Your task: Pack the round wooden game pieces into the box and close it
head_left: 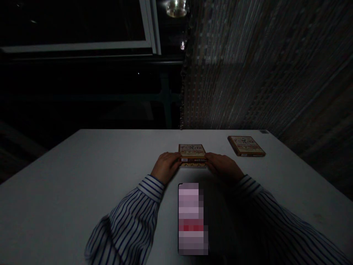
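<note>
A flat, printed cardboard box (192,150) is between my two hands near the middle of the white table. My left hand (166,165) grips its left end, and my right hand (224,167) has the right end, fingers closed at the edges. The box's near side, with a barcode label, faces me. Just below that side shows a strip with a zigzag pattern; whether it belongs to the same box or to another under it, I cannot tell. A similar flat box (246,145) lies farther back on the right, touched by neither hand.
A phone with a lit, blurred screen (190,221) lies on the white table (68,198) between my forearms. Beyond the table's far edge hangs a string curtain (234,73) on the right. A white-framed window (150,29) is at the upper left. The room is dim.
</note>
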Demonstrator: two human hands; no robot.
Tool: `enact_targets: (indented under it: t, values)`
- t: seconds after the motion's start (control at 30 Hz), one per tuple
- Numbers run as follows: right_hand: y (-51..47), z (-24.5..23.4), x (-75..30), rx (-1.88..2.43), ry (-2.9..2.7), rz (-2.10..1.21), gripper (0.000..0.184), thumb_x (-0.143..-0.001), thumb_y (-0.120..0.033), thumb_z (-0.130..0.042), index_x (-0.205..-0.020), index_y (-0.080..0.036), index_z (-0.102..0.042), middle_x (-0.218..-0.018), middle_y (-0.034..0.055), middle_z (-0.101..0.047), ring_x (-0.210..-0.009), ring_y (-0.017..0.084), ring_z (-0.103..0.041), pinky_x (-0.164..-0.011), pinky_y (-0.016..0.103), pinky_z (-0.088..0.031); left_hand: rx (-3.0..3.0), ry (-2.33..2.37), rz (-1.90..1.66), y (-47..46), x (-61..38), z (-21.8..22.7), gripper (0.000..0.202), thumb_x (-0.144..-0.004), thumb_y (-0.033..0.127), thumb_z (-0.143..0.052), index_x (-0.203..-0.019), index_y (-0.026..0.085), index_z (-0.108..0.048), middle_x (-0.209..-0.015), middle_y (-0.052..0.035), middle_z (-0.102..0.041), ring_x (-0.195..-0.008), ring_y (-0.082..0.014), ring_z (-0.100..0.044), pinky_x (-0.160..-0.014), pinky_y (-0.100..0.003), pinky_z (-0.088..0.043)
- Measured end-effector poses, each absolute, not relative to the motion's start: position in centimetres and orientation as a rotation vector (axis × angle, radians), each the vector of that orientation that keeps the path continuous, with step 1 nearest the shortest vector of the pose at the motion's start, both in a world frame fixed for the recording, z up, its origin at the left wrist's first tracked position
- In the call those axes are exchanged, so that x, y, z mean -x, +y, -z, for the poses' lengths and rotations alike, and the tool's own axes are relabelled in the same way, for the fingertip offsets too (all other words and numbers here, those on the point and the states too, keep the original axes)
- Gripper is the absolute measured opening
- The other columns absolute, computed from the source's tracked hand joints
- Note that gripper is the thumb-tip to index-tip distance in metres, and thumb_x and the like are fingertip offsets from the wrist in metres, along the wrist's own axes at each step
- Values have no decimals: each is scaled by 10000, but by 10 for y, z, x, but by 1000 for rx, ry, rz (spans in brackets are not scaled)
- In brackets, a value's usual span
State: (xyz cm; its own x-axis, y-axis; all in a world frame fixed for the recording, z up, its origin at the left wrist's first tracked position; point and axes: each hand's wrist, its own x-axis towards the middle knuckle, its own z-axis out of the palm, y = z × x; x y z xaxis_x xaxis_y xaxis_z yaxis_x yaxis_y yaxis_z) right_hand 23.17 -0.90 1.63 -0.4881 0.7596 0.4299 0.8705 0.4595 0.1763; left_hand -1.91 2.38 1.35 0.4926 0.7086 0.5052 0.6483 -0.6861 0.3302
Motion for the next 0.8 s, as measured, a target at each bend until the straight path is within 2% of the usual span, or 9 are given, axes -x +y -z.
enact_targets:
  t: [0.8]
  values:
    - [-9, -7, -234, 1354, -2425, 665, 273, -873, -254, -385, -1062, -138, -544, -1070, 87, -628, -854, 165, -599, -675, 279, -389, -2686, 1183, -960, 24, 20, -8, 240, -782, 207, -556, -1020, 189, -581, -1053, -51, -639, -923, -187, -584, -862, -361, -418]
